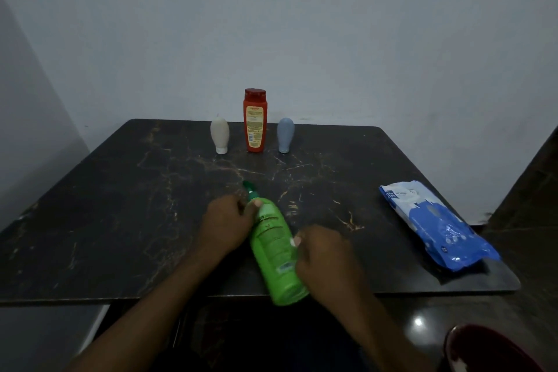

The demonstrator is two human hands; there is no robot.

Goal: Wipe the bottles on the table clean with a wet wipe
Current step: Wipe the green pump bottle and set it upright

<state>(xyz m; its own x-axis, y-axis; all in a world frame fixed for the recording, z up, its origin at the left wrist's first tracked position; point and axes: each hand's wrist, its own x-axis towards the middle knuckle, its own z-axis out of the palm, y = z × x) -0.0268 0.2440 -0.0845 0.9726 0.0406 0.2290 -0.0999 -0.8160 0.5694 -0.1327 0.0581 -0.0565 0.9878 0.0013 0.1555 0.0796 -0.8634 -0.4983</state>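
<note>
The head view looks down on a dark marble-patterned worktop (120,205) with pale gold veins, set against a plain grey wall. Near its front edge, both hands hold a bright green plastic bottle with a dark green cap (273,248). The bottle is tilted, with its cap pointing away and to the left and its base over the near edge. The left hand (225,220) has its grip clamped on the shoulder just below the cap, thumb on top. The right hand (324,257) has its grip curled round the lower body, thumb pressed on the label. Whether a wipe sits under those fingers cannot be told.

At the far edge three containers stand in a row, apart from each other: a white squeeze tube on its cap (219,136), a tall red-orange bottle with a yellow label (255,121) and a grey-blue squeeze tube (285,135). A blue and white soft pack of wet wipes (437,223) lies flat at the right, well apart from the hands. A dark red rounded object (495,350) shows at the lower right corner.
</note>
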